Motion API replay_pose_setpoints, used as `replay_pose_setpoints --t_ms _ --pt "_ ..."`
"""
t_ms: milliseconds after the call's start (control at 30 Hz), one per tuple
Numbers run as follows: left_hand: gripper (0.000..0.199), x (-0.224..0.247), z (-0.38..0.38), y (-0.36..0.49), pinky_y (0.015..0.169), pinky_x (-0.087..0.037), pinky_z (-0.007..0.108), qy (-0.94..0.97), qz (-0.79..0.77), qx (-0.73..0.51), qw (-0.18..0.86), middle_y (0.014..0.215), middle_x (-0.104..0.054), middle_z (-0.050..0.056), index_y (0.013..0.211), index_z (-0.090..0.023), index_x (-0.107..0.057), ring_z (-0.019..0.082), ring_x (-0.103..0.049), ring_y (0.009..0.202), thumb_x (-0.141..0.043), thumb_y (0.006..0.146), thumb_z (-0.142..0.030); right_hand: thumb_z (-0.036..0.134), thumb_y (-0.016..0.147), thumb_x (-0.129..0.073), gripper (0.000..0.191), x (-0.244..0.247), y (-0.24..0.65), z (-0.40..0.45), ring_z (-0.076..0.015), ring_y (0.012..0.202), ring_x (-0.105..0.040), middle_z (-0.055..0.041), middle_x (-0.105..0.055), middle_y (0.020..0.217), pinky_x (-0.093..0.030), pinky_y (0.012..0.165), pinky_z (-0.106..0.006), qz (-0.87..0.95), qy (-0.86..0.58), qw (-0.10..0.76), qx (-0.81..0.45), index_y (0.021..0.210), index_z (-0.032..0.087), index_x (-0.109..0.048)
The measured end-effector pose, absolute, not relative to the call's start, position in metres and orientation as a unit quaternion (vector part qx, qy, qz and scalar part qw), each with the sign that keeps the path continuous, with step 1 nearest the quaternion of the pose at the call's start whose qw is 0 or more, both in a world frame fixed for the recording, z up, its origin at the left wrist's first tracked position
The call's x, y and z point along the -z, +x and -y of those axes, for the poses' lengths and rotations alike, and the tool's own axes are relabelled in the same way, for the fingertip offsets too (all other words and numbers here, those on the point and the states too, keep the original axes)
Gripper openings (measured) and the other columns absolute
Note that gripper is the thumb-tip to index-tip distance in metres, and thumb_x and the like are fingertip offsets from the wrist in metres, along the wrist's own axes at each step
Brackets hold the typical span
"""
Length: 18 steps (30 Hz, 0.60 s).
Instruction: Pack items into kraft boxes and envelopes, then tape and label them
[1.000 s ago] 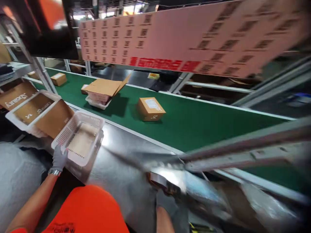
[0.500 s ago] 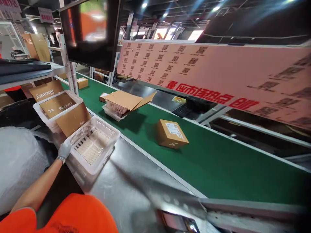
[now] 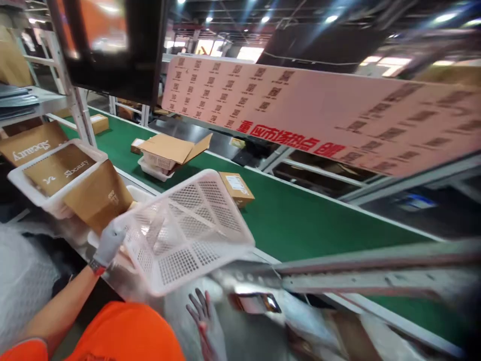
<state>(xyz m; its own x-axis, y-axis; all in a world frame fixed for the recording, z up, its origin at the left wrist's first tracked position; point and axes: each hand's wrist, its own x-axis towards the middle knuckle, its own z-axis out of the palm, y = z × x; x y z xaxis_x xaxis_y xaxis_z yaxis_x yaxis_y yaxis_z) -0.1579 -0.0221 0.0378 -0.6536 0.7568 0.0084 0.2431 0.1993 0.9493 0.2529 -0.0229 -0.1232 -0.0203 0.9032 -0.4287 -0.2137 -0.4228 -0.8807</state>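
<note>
My gloved left hand (image 3: 109,244) grips the near left rim of a white plastic basket (image 3: 188,258), which is lifted and tilted above the metal counter. The basket's perforated floor faces me and nothing shows inside it. My right hand (image 3: 205,317), also gloved, is below the basket with its fingers spread, touching nothing that I can make out. Beneath the raised basket another white basket (image 3: 137,194) is partly hidden. A brown cardboard piece (image 3: 98,198) leans against it. Farther left, a white basket (image 3: 28,186) holds brown printed cardboard boxes (image 3: 62,168).
A green conveyor belt (image 3: 300,220) runs past the counter, carrying a labelled carton (image 3: 240,193) and baskets topped by cardboard (image 3: 169,146). A metal post (image 3: 349,276) crosses at right. A phone-like device (image 3: 257,303) lies beyond my right hand. Bubble wrap (image 3: 22,286) bulges at left.
My left hand has raised the basket off the counter, tilting and moving it right. My right hand has come into view. The camera view has shifted right.
</note>
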Motion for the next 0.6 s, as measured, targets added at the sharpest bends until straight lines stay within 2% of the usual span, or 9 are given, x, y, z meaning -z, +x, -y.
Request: replay_pose_setpoints --t_ms 67,167,233,300,400,500,600 --pt "0.047 -0.034 0.004 -0.124 0.095 -0.064 0.041 0.411 -0.669 -0.526 0.328 0.114 -0.083 0.016 0.126 -0.008 -0.075 0.030 -0.078 0.104 -0.062 0.087 -0.031 0.059 0.038 -0.098 0.087 0.119 0.237 0.038 -0.0460 0.141 -0.067 -0.0069 -0.074 0.148 -0.060 0.108 -0.069 0.276 -0.544 0.479 -0.631 0.122 0.047 -0.077" --pt "0.055 -0.022 -0.007 -0.069 0.112 -0.060 0.042 0.525 -0.560 -0.471 0.435 0.139 -0.078 0.015 0.139 -0.015 -0.072 0.030 -0.075 0.127 -0.068 0.088 -0.036 0.054 0.047 -0.097 0.067 0.109 0.224 0.080 -0.0437 0.135 -0.071 -0.0071 -0.081 0.130 -0.061 0.108 -0.065 0.158 -0.593 0.550 -0.566 0.111 0.038 -0.083" --pt "0.057 -0.017 -0.004 -0.038 0.122 -0.055 0.044 0.596 -0.480 -0.401 0.504 0.152 -0.072 0.014 0.145 -0.020 -0.071 0.031 -0.068 0.141 -0.069 0.092 -0.040 0.047 0.049 -0.100 0.058 0.102 0.218 0.122 -0.0416 0.128 -0.075 -0.0085 -0.084 0.120 -0.059 0.110 -0.060 0.047 -0.590 0.616 -0.520 0.103 0.030 -0.084" --pt "0.060 -0.016 -0.003 -0.012 0.124 -0.054 0.046 0.649 -0.378 -0.302 0.586 0.156 -0.069 0.014 0.148 -0.021 -0.071 0.032 -0.064 0.148 -0.070 0.094 -0.049 0.039 0.049 -0.102 0.056 0.100 0.211 0.169 -0.0402 0.125 -0.076 -0.0107 -0.084 0.117 -0.057 0.111 -0.056 -0.050 -0.546 0.693 -0.468 0.100 0.025 -0.083" --pt "0.078 -0.016 -0.002 0.033 0.121 -0.058 0.048 0.672 -0.229 -0.130 0.692 0.157 -0.068 0.016 0.148 -0.023 -0.072 0.036 -0.064 0.148 -0.076 0.086 -0.069 0.031 0.050 -0.098 0.053 0.108 0.195 0.248 -0.0396 0.124 -0.075 -0.0125 -0.083 0.119 -0.057 0.106 -0.051 -0.158 -0.504 0.776 -0.344 0.100 0.022 -0.082" --pt "0.086 -0.009 0.015 0.070 0.120 -0.060 0.050 0.651 -0.181 -0.007 0.737 0.155 -0.069 0.017 0.140 -0.023 -0.077 0.039 -0.068 0.142 -0.082 0.074 -0.079 0.028 0.052 -0.089 0.035 0.124 0.165 0.330 -0.0392 0.107 -0.079 -0.0101 -0.081 0.100 -0.060 0.093 -0.051 -0.283 -0.529 0.773 -0.208 0.084 0.022 -0.077" --pt "0.086 0.003 0.036 0.077 0.118 -0.061 0.052 0.636 -0.210 0.053 0.741 0.145 -0.076 0.018 0.129 -0.022 -0.081 0.041 -0.073 0.134 -0.083 0.068 -0.083 0.030 0.052 -0.080 0.023 0.138 0.126 0.395 -0.0373 0.093 -0.079 -0.0086 -0.075 0.086 -0.061 0.084 -0.049 -0.364 -0.534 0.755 -0.112 0.070 0.023 -0.068"
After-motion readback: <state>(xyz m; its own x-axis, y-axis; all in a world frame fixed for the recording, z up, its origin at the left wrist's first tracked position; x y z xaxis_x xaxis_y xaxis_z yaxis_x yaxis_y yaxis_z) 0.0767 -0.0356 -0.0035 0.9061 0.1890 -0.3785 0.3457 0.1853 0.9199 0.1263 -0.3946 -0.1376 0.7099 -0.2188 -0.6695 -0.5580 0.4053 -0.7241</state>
